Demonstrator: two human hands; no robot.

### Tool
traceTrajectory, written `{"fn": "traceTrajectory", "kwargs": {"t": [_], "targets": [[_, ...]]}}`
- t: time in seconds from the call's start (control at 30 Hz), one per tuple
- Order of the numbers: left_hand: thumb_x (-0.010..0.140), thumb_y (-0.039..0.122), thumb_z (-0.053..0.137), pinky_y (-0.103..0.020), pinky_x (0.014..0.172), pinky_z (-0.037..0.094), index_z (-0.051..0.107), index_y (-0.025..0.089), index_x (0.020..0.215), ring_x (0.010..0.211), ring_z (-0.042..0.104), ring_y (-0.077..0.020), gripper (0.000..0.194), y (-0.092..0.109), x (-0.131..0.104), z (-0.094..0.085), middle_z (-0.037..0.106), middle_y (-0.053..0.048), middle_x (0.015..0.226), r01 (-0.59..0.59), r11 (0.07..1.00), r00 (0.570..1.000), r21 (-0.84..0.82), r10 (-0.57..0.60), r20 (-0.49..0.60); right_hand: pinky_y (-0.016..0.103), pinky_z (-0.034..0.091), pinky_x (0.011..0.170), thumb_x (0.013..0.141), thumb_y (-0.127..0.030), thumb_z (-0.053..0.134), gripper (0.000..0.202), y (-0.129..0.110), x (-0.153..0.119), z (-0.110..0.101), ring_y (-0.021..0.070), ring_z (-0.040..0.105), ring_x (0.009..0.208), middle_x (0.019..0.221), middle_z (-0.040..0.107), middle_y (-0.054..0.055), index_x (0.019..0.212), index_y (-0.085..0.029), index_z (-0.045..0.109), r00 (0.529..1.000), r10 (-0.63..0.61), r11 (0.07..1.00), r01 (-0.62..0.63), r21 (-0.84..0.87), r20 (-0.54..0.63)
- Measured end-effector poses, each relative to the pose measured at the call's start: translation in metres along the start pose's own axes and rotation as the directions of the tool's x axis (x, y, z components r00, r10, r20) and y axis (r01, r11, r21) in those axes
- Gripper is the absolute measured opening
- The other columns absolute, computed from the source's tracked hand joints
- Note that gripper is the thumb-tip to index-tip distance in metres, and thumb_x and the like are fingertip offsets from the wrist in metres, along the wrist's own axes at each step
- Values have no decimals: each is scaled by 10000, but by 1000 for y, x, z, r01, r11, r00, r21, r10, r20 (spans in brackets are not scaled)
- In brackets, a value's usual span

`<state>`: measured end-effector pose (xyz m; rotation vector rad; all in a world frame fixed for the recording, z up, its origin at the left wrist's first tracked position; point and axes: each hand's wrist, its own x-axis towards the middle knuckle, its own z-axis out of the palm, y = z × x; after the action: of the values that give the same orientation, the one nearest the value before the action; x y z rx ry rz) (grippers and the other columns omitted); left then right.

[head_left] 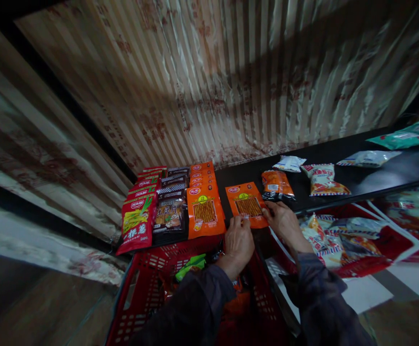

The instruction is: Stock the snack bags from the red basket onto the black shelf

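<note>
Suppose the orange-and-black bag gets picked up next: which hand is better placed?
Probably the right hand: it is nearer, close below the bag. The left hand is farther off, at the lower edge of the lone orange packet. The right is at that packet's side too, though.

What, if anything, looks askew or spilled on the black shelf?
The puffy white plastic bags at right lie scattered at differing angles, unlike the flat orange plastic packets overlapping neatly at left. No spill shows.
</note>
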<state>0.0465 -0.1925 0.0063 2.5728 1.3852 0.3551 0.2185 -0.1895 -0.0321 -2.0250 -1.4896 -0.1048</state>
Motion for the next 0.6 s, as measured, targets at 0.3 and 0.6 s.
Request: {"fn": "traceTrajectory", "kwargs": {"t": [0.3,0.6], "targets": [[857,4,416,-365,986,472,644,140,973,1071,571,-226,290,-4,-10,3,638,-124,1083,55,987,998,-150,-60,-30,387,545,791,703,-234,686,297,-6,8,0,217,677,742,962,691,112,983,-162,754,973,226,864,-220,452,42],[813,-5,425,-352,953,486,630,163,954,1030,582,-219,300,-7,-9,0,632,-115,1061,70,977,997,-201,-78,-31,430,550,874,632,-324,758,453,-14,9,11,270,699,969,1041,758,77,1070,-218,712,925,293,399,-349,848,243]]}}
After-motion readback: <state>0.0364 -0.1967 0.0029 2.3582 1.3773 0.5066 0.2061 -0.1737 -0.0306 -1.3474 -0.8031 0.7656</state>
